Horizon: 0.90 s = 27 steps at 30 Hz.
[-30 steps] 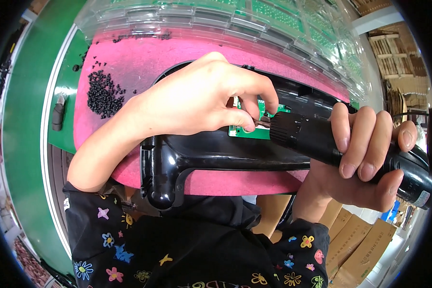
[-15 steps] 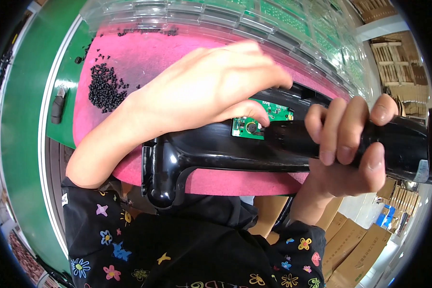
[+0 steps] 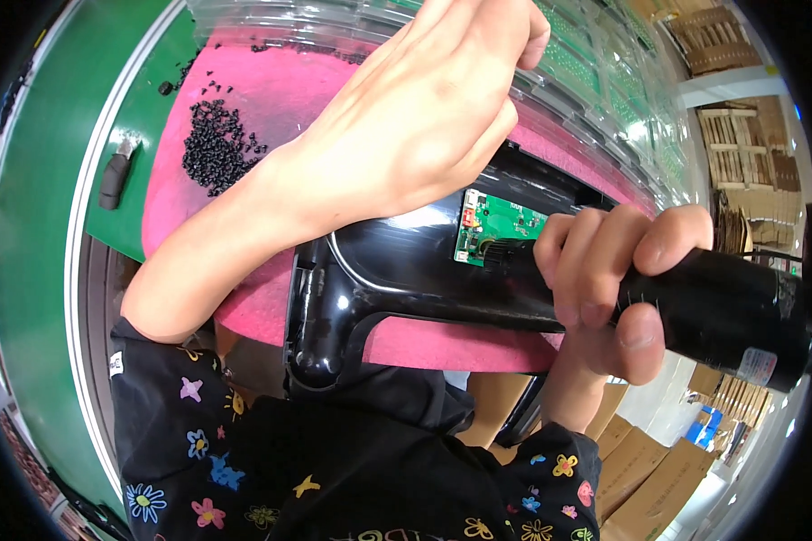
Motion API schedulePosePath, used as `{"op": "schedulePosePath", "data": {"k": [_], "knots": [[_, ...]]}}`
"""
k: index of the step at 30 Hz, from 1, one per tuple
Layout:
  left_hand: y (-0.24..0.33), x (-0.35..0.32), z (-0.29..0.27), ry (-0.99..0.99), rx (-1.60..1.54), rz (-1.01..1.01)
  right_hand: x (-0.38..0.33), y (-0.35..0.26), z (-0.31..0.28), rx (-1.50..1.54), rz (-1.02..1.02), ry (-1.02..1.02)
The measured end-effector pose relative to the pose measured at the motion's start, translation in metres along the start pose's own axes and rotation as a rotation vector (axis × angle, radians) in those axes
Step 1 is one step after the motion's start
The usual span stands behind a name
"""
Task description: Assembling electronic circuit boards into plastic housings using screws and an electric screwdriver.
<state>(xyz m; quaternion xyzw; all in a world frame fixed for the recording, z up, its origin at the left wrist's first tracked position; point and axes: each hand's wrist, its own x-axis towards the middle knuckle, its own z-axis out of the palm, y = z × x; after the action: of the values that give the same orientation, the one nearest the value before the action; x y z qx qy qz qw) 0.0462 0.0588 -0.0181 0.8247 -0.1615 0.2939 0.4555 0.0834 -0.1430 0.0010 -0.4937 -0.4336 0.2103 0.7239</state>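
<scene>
My right hand (image 3: 604,279) is wrapped round a black cylindrical electric screwdriver (image 3: 713,311). Its dark front end reaches over a green circuit board (image 3: 501,218) and hides the board's lower right part; the tip itself is hard to make out. The board sits in a long glossy black plastic housing (image 3: 406,293), whose near left end bends towards me. Above the housing's far left part hovers my left hand (image 3: 424,117), fingers bent and thumb apart, with nothing visible between them. Its fingertips overlap the clear trays (image 3: 586,117) at the back.
A heap of small black screws (image 3: 215,149) lies on the pink mat (image 3: 262,86), left of my forearm. A dark, wrapped-handle tool (image 3: 114,178) rests on the green surface (image 3: 41,270) further left. Cardboard boxes (image 3: 663,482) stand at the lower right.
My left hand has moved up and away from the board, towards the clear trays. My right hand and the electric screwdriver have shifted slightly left and nearer to me, with the screwdriver's rear end lower.
</scene>
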Motion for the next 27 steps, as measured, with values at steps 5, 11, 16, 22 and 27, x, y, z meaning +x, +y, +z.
{"op": "schedulePosePath", "data": {"k": [5,11,16,22,27], "knots": [[-0.023,-0.01,0.018,-0.099,0.351,0.056,0.005,0.005,0.01,-0.008,0.041,0.011],[-0.022,-0.016,0.024,-0.186,0.353,-0.026,0.004,0.014,0.004,0.07,-0.082,-0.097],[-0.023,-0.023,0.021,-0.248,0.404,-0.044,0.002,0.008,0.012,0.069,0.021,0.031],[-0.017,-0.016,0.012,-0.449,0.462,-0.051,0.003,-0.005,-0.023,0.572,0.194,0.313],[-0.016,-0.015,0.012,-0.604,0.496,-0.11,0.007,-0.009,-0.05,0.538,0.143,0.833]]}}
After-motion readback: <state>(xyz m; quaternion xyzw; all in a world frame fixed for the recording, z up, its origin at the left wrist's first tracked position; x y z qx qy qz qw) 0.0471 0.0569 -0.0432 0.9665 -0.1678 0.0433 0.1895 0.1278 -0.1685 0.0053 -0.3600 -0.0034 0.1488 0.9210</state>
